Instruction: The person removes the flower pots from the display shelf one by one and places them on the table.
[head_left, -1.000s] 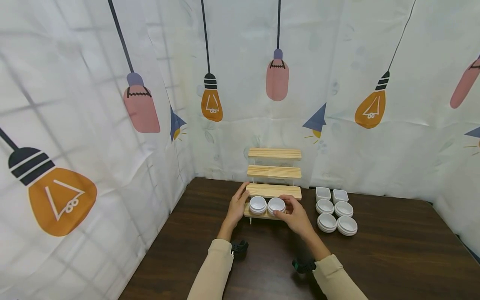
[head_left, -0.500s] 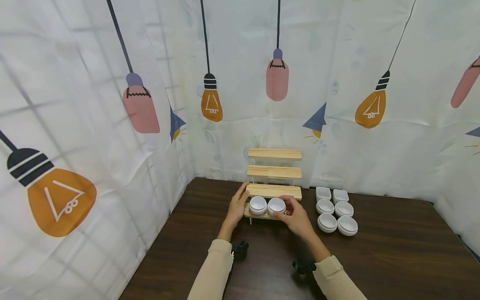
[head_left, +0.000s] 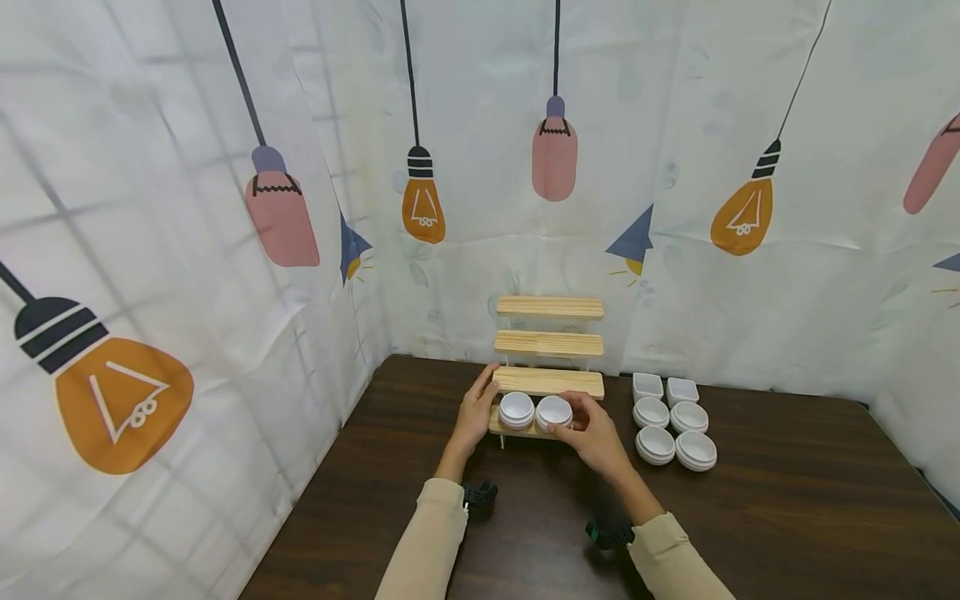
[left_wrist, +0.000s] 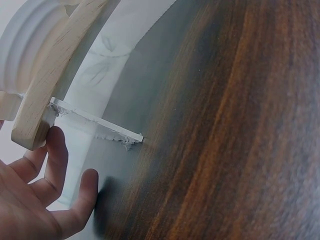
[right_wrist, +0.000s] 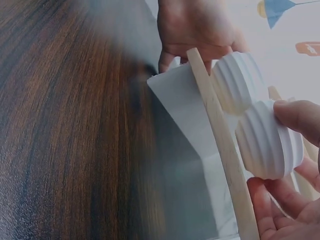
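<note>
A tiered wooden display stand (head_left: 548,382) stands near the back wall, with two stacks of small white round bowls on its lowest shelf. My left hand (head_left: 472,415) is at the stand's left end; in the left wrist view a fingertip (left_wrist: 57,135) touches the end of the lowest shelf (left_wrist: 31,131). Beside that hand sits the left bowl stack (head_left: 516,410). My right hand (head_left: 594,432) holds the right bowl stack (head_left: 552,410), thumb on the near side and fingers round the far right side. In the right wrist view both stacks (right_wrist: 267,142) show ridged sides and sit close together.
Right of the stand, several more white round bowl stacks (head_left: 694,450) stand on the dark wooden table (head_left: 810,500) in two columns. White square dishes (head_left: 682,391) stand behind them. A printed curtain (head_left: 480,267) closes off the back and left.
</note>
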